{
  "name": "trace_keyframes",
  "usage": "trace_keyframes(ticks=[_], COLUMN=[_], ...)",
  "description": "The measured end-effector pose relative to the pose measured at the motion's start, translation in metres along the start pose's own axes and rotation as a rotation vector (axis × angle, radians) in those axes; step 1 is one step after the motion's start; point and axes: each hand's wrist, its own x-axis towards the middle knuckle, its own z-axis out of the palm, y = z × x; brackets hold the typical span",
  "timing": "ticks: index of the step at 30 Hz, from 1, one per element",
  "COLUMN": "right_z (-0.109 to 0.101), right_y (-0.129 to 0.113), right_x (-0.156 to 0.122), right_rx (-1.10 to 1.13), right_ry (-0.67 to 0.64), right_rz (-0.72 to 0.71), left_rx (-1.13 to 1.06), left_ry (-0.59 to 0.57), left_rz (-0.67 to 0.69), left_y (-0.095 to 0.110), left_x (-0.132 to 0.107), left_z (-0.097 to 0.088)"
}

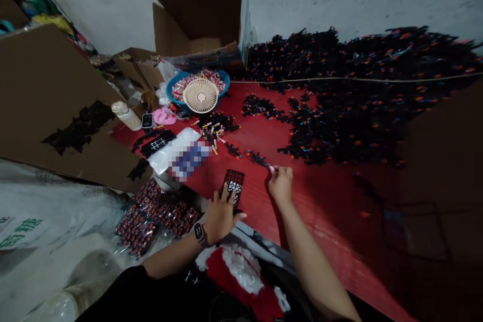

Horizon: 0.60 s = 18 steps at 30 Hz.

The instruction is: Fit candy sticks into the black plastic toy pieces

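Observation:
My left hand (220, 213), with a watch on the wrist, rests on the red table (320, 196), fingers spread flat on a small black tray (234, 183) dotted with red and white pieces. My right hand (281, 184) is closed in a pinch on a small pink-tipped piece at the end of a black sprig (259, 159) lying on the table. A loose cluster of black parts with coloured sticks (217, 128) lies further back.
A huge heap of black parts with orange and blue specks (362, 90) covers the table's back right. A small beige fan (200, 95) leans on a blue bowl (223, 80). Cardboard boxes (199, 15) stand behind, a cardboard sheet (45, 100) left. Packed bags (151, 214) lie near the left edge.

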Motion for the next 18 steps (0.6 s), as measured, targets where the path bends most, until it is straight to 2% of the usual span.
trace_keyframes(ticks=[3,6,8,11,14,18], right_z=[-0.009,-0.008,0.003,0.030,0.055,0.067], right_y=[-0.004,-0.025,-0.047,-0.080,-0.101,-0.103], right_x=[-0.006,-0.019,-0.028,-0.031,-0.023,-0.017], right_rx=[0.089,0.290,0.432,0.466,0.478,0.441], right_ry=[-0.011,-0.141,-0.288,-0.401,-0.520,-0.574], right_rz=[0.037,0.081,0.059,-0.011,-0.053,-0.082], left_rx=[-0.024,-0.102,-0.181,-0.243,-0.243,-0.240], left_ry=[-0.001,-0.020,-0.016,-0.008,-0.008,0.008], left_rz=[0.071,0.139,0.249,0.373,0.348,0.324], left_y=[0.008,-0.007,-0.022,-0.038,-0.042,-0.040], left_x=[0.001,0.018,0.030,0.039,0.038,0.034], left_z=[-0.003,-0.011,-0.009,0.003,0.014,0.019])
